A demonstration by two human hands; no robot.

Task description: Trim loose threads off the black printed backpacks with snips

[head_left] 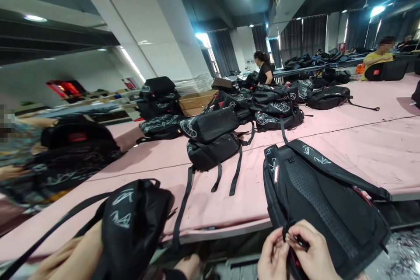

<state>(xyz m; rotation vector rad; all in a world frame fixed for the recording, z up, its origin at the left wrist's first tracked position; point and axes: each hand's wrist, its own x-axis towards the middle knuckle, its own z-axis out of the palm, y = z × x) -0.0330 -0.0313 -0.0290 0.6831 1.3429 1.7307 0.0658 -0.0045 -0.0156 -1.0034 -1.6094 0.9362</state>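
A black backpack (pixel 321 192) with white scribble print lies back panel up at the table's front edge, its lower end toward me. At its near left side, my left hand (pixel 273 254) and my right hand (pixel 310 247) meet with fingers closed. Both pinch a short black strap (pixel 287 227); its finer details are hidden by the fingers. A padded shoulder strap (pixel 328 162) runs along the bag's right side. To the left, another person's hand (pixel 64 256) is beside a second black backpack (pixel 134 221), whose straps trail over the edge.
Stacked black backpacks (pixel 213 138) with dangling straps stand mid-table on pink cloth (pixel 348 127). More bags (pixel 160 105) are piled behind. A co-worker in yellow (pixel 377 57) holds a bag at far right; another person (pixel 264 70) stands behind the pile.
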